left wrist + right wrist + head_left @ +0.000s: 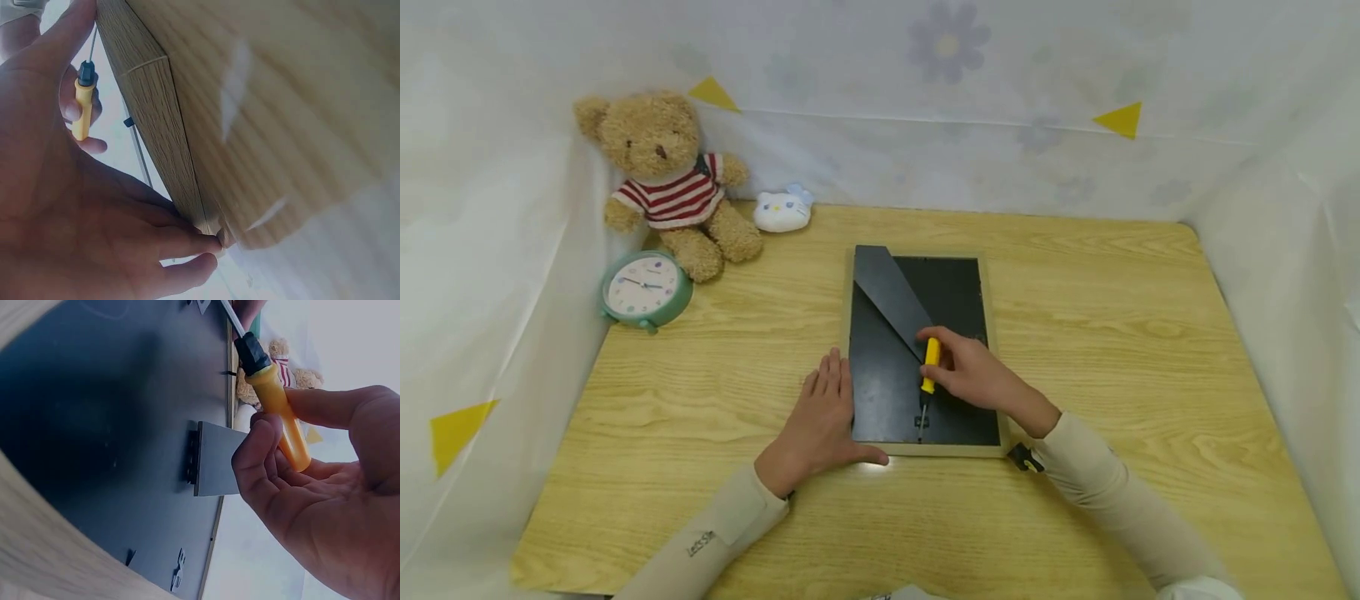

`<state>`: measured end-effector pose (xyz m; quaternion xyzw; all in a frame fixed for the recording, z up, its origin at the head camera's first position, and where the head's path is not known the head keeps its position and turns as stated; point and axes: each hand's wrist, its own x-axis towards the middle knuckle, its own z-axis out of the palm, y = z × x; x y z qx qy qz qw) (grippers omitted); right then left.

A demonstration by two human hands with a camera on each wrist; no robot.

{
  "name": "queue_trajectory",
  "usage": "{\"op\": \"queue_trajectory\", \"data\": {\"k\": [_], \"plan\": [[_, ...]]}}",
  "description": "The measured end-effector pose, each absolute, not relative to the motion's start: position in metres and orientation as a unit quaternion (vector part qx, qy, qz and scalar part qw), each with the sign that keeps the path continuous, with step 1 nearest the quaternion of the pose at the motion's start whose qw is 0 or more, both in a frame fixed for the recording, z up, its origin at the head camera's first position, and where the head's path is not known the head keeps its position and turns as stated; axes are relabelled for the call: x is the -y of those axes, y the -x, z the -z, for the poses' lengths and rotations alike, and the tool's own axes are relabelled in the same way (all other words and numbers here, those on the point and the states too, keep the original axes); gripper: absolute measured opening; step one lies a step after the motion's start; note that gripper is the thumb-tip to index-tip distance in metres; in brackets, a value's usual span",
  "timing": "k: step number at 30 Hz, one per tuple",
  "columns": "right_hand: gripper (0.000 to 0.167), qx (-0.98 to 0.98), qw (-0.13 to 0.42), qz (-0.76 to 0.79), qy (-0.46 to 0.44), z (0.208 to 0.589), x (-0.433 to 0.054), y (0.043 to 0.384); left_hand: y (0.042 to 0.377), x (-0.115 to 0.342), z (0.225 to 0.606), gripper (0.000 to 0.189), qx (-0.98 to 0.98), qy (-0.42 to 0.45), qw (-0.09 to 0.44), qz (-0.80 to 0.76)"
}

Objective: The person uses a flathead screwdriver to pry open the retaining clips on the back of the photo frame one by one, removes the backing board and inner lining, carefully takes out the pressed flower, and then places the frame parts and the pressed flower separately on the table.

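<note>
A picture frame (992, 358) lies face down on the table, its black backing board (880, 408) upward and an easel stand leg (891, 292) slanting across it. My right hand (973, 371) pinches the yellow handle of a screwdriver (932, 358) between thumb and fingers. The screwdriver's metal shaft points down at a small hanger plate (922, 422) near the board's near edge. With fingers straight, my left hand (820, 421) lies along the frame's left side, thumb reaching along its near edge. In the left wrist view its fingers touch the wood-grain frame edge (156, 119).
On the table's back left sits a teddy bear (681, 192) in a striped shirt. A green alarm clock (646, 287) stands before it, and a white cat-face plush (782, 210) lies beside it. White curtains (1000, 158) with yellow triangles enclose the wooden table (1112, 333).
</note>
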<state>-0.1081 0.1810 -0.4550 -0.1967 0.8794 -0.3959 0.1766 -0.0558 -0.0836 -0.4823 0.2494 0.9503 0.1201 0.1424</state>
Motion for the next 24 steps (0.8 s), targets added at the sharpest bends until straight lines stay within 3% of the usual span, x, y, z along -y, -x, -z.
{"op": "queue_trajectory", "data": {"k": [9, 24], "plan": [[0.052, -0.884, 0.167, 0.393, 0.188, 0.4585, -0.1782, 0.1056, 0.0538, 0.081, 0.4812, 0.142, -0.953, -0.253, 0.123, -0.109], [0.043, -0.887, 0.163, 0.404, 0.153, 0.4634, -0.1721, 0.1068, 0.0548, 0.0775, 0.4802, 0.141, -0.958, -0.257, 0.117, -0.043]]}}
